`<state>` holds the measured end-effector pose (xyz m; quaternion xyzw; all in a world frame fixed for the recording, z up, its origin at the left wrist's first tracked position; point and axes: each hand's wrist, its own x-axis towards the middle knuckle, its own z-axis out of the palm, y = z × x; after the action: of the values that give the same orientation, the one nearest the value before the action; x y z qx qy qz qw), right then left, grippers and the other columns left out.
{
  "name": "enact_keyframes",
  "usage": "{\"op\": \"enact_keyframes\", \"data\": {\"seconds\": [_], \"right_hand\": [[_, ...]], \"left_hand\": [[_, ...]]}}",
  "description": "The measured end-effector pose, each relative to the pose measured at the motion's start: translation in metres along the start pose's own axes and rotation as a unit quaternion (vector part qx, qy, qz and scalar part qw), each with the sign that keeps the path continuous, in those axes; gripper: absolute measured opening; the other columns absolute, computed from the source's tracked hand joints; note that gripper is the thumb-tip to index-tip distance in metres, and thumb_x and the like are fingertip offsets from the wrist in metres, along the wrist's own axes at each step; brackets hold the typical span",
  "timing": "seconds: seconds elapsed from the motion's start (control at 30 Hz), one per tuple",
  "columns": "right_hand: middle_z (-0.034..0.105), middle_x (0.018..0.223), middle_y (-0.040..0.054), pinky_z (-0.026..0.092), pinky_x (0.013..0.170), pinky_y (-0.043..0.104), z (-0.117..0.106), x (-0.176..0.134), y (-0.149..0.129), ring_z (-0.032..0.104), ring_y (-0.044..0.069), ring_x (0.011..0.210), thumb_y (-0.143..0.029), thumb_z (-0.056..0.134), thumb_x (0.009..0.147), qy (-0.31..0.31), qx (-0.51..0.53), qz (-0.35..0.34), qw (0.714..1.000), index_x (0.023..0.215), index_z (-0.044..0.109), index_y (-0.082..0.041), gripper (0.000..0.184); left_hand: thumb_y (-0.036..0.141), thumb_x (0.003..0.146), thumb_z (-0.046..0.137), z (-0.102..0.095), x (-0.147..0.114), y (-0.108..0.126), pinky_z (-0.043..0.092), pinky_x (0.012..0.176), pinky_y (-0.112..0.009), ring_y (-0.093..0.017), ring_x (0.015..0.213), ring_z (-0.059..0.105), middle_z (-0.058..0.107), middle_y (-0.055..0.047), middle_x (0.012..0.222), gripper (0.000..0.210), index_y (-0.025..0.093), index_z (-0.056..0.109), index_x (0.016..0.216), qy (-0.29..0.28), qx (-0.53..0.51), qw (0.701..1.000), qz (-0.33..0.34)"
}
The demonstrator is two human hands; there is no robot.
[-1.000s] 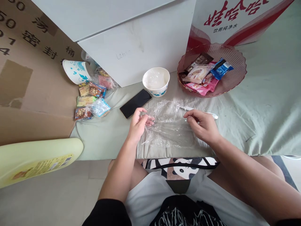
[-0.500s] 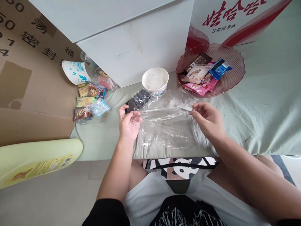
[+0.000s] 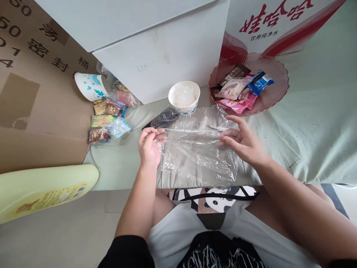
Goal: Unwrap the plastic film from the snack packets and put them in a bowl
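Left hand (image 3: 150, 148) pinching clear film (image 3: 195, 158), right hand (image 3: 245, 144) index-spread, grip unclear, we risked tearing from any tug across the cutter (image 3: 218, 127).

Left fingers (image 3: 150, 131) curled, right fingers (image 3: 235, 120) partly spread, forearms (image 3: 137, 197) forward.

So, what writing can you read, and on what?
"娃哈哈", top cut off: red-and-white box
"饮用纯净水": same box
"汤": cardboard box
"桶": same box
"密封": same box; next character partly hidden
"50", twice: same box
"1": same box; digit before it cut off
"4": same box
"Lzh", faint handwriting: white box; rest unreadable
Too small or blurred: pale green container's label, snack packets
None visible on the clear plastic
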<state>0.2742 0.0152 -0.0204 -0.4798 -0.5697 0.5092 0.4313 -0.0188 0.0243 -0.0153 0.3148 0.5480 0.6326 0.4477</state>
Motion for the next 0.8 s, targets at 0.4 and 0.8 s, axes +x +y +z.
{"op": "enact_keyframes", "data": {"seconds": [0.4, 0.8], "right_hand": [[0.071, 0.090, 0.0038, 0.057, 0.075, 0.035, -0.0083, 0.0038, 0.0040, 0.068, 0.018, 0.081, -0.032, 0.068, 0.084, 0.069, -0.076, -0.039, 0.994, 0.103, 0.070, -0.024, 0.021], [0.065, 0.068, -0.0021, 0.052, 0.062, 0.030, -0.0070, 0.0006, -0.0016, 0.064, 0.015, 0.062, -0.033, 0.061, 0.091, 0.105, -0.058, -0.007, 0.993, 0.112, 0.063, -0.024, 0.023]], "left_hand": [[0.027, 0.063, 0.073, -0.0026, 0.0000, 0.0000, 0.054, 0.054, -0.022, -0.010, 0.052, 0.066, 0.077, -0.002, 0.078, 0.013, 0.019, 0.065, 0.069, -0.010, 0.053, 0.999, -0.005], [0.032, 0.070, 0.074, -0.0047, 0.0009, -0.0008, 0.055, 0.053, -0.021, -0.012, 0.055, 0.070, 0.075, 0.000, 0.073, 0.023, 0.020, 0.061, 0.084, -0.039, 0.059, 0.997, -0.026]]}}
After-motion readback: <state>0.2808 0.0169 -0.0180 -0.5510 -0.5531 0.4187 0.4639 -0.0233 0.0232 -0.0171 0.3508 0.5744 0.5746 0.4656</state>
